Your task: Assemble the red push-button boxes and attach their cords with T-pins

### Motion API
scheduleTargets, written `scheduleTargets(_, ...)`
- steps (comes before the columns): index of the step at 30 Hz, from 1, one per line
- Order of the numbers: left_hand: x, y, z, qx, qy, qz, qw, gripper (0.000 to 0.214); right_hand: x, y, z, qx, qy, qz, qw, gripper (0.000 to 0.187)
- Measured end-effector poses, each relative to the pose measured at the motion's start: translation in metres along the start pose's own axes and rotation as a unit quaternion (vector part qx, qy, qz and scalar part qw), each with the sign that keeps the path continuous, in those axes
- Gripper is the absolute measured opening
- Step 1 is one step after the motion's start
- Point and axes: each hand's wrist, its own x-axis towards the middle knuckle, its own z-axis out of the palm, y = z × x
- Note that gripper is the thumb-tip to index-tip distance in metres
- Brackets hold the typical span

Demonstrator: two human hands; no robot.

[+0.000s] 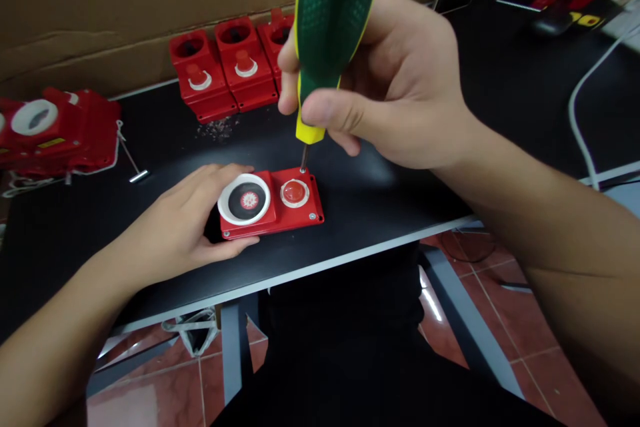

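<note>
A red plastic device (273, 203) with a white-ringed round opening and a red dome button lies flat on the black table (165, 147). My left hand (193, 220) is wrapped round its left end, thumb in front and fingers behind. My right hand (395, 83) grips a green and yellow screwdriver (330, 20) held upright. The screwdriver's metal tip rests on the device's far right corner, at a screw hole. A second screw shows at the near right corner.
Three red housings (235, 67) stand in a row at the back against a cardboard wall (125, 7), with shavings in front. More red parts (55, 130) lie at the far left beside a small metal key (133, 163). White cables (583, 100) run at the right.
</note>
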Motion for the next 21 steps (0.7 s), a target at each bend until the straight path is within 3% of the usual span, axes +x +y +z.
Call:
scheduleTargets(2, -0.001, -0.0007, -0.0012, 0.002, -0.001, 0.0, 1.0, 0.07, -0.0015, -0.0028, -0.0006, 0.001, -0.021, 0.001, 1.0, 0.008)
scheduleTargets(6, -0.0015, -0.0003, -0.0022, 0.011, 0.0, 0.004, 1.0, 0.069, -0.0006, -0.0058, -0.0022, 0.01, -0.077, -0.001, 0.997, 0.011)
scheduleTargets(9, -0.0015, -0.0008, -0.0004, 0.01, 0.007, 0.006, 1.0, 0.071, 0.0009, -0.0075, -0.0014, 0.033, -0.058, 0.013, 0.998, 0.008)
scheduleTargets(16, -0.002, -0.002, 0.0016, 0.006, 0.01, 0.013, 1.0, 0.069, 0.0027, -0.0103, -0.0042, -0.034, -0.035, 0.05, 0.998, 0.033)
scheduleTargets(21, 0.0008, 0.0004, -0.0022, 0.004, -0.001, 0.013, 1.0, 0.066, 0.0047, -0.0078, -0.0011, -0.049, 0.03, 0.046, 0.997, 0.04)
